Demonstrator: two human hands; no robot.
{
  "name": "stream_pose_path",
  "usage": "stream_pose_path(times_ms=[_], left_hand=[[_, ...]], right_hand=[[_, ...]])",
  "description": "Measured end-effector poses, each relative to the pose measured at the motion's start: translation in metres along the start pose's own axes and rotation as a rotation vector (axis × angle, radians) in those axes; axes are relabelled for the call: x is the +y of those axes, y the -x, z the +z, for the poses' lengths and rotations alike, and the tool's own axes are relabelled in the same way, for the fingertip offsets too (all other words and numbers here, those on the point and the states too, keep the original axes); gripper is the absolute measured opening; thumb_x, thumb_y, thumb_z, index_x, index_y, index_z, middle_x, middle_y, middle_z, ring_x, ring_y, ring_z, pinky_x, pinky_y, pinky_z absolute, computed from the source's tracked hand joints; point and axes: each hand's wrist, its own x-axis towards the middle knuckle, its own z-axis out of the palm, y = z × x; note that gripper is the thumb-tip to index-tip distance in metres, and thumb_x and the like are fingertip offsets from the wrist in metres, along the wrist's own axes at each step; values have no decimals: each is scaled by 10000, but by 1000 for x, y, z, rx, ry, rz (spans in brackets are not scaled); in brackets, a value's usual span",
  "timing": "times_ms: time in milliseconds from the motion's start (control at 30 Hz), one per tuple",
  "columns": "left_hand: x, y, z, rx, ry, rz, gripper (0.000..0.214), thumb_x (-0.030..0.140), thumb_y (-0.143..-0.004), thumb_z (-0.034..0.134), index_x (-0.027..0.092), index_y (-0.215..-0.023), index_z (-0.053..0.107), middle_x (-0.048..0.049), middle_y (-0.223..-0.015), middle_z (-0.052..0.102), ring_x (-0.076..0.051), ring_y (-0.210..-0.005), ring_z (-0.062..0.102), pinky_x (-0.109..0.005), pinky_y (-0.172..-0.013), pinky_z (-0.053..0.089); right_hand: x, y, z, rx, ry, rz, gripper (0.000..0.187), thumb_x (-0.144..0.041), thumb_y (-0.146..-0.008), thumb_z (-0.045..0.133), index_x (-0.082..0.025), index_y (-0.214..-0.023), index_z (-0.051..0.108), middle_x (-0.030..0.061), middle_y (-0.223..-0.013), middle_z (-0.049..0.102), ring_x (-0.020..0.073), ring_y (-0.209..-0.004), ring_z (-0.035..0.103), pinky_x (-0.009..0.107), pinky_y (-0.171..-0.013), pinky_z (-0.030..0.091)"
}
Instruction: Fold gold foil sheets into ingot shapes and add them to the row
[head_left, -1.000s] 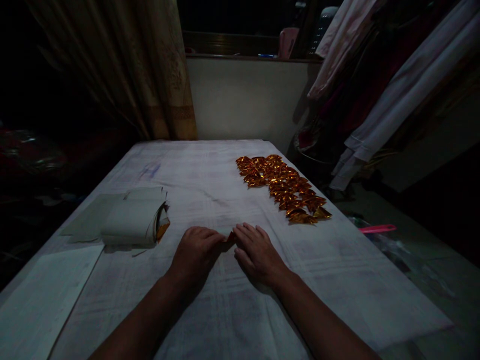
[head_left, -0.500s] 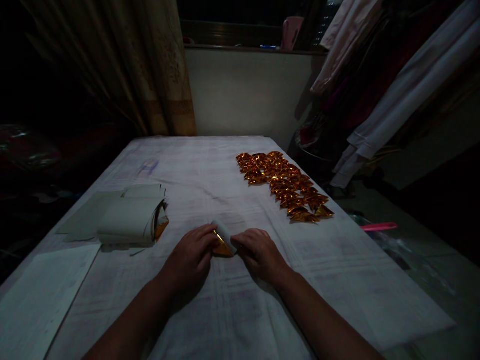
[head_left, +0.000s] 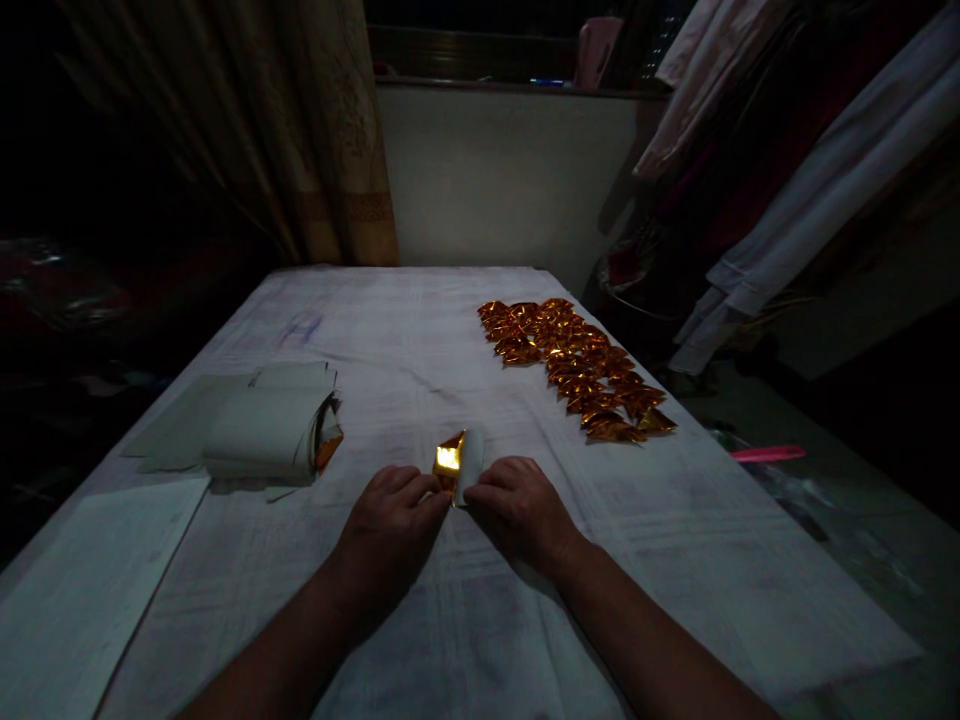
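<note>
Between my hands, low over the table, is a partly folded sheet of gold foil paper (head_left: 470, 465). Its pale backing faces up on the right, and shiny gold shows on the left. The fingers of my left hand (head_left: 391, 522) are closed on its lower left edge. My right hand (head_left: 525, 508) pinches the pale right side near the bottom; its thumb is mostly hidden. To the right lies a cluster of folded gold foil pieces (head_left: 574, 365), set close together in rows. On the left, a stack of pale-backed foil sheets (head_left: 259, 435) curls over at its right end, showing some gold.
A white checked cloth (head_left: 405, 620) covers the table. At its left edge lies a large white sheet (head_left: 97, 580). Clothes (head_left: 817, 170) hang beyond the right edge, above a pink-handled thing (head_left: 769, 454) on the floor. A curtain (head_left: 330, 130) and a sill with a pink cup (head_left: 598, 52) stand behind.
The foil paper has turned so its pale strip now runs nearly straight away from me, with more gold showing. My left hand has shifted to its lower edge. The view has moved slightly.
</note>
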Motion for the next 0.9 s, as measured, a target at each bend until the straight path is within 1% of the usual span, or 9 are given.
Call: stream_pose_path(times_ms=[100,233,333,433,500,600,733,800,900], left_hand=[[1,1,0,-14,-2,-7,195,168,-989,524,212,-1089,685,-72,-1009,731,-242,-906,634,-427,-813,488],[2,2,1,-26,-25,-4,219,159,-991,506,211,-1124,672,-81,-1145,722,-261,-1027,631,-433,-865,478],[3,3,3,-18,-52,13,242,149,-1000,477,197,-1149,661,-78,-1211,717,-276,-1105,617,-443,-905,467],[4,4,3,-54,-47,16,254,142,-1001,466,183,-1174,648,-84,-1183,729,-273,-1100,627,-438,-901,465],[5,3,0,-84,-37,16,251,149,-1005,463,185,-1173,646,-89,-1173,730,-265,-1075,638,-429,-884,470],[6,2,-3,-115,-33,14,241,153,-1007,463,195,-1154,650,-87,-1173,730,-264,-1059,644,-423,-869,472],[3,5,-3,-142,-20,13,278,142,-1003,461,206,-1207,638,-81,-1229,713,-268,-1132,622,-429,-911,459],[1,8,-1,-139,2,12,314,144,-1000,465,211,-1265,620,-79,-1268,698,-266,-1177,604,-432,-937,450],[-2,12,4,-115,22,16,353,154,-996,482,213,-1325,596,-76,-1287,692,-264,-1202,594,-436,-960,442]], right_hand=[[-4,1,-2,29,39,-4,159,-263,-958,629,-275,-874,762,15,-833,674,165,-793,543,310,-754,368],[-6,2,-2,52,66,19,140,-304,-959,641,-299,-901,768,22,-926,681,175,-848,554,315,-788,379],[-4,2,-2,105,73,29,143,-398,-954,660,-313,-947,774,38,-1015,693,196,-924,579,333,-839,402],[-1,2,-2,143,74,36,172,-445,-936,674,-308,-940,778,62,-1148,684,230,-1063,586,370,-920,410],[0,2,-1,121,67,41,163,-428,-938,672,-305,-928,779,68,-1212,672,248,-1136,573,392,-954,408],[4,2,1,66,10,58,148,-383,-945,665,-290,-927,778,75,-1228,670,253,-1163,571,405,-966,411],[9,0,3,0,-90,121,108,-300,-938,665,-262,-932,766,77,-1182,682,245,-1137,588,405,-941,421],[10,-4,3,-29,-124,167,89,-277,-929,671,-256,-927,757,68,-1153,692,240,-1114,596,403,-924,422],[11,-11,4,-37,-151,238,51,-271,-900,707,-250,-864,737,47,-1102,703,233,-1074,602,400,-906,411]])
